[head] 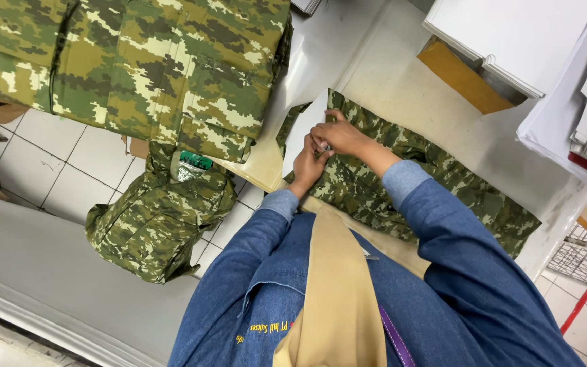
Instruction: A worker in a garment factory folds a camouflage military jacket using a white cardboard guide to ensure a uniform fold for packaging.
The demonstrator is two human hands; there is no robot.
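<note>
denim sleeves come in nearest the camera, both arms bent inward so that the hands meet over the near end of a camouflage garment (416, 183) lying flat on the pale counter (388, 81). the left hand (309, 166) sits under and behind the right, fingers curled against the cloth edge; the right hand (340, 136) is clenched over it, fingertips pinched on something small at the garment's corner, though what exactly is pinched is too small to tell. both hands look closed on the fabric edge rather than released. a white card or sheet (304, 132) stands just beside that corner, touching the cloth.

the garment is spread out, probably so the edge can be worked while the rest stays flat. its long axis runs diagonally, from the hands at the upper left down toward the counter's right edge.

a tan strap or apron (338, 292) hangs down the person's front. farther left, a bundle of the same camouflage cloth (161, 217) sits on the tiled floor (56, 170), and a larger stack (137, 61) lies above it. farthest right, white flat boxes (511, 34) are piled at the counter's back.
</note>
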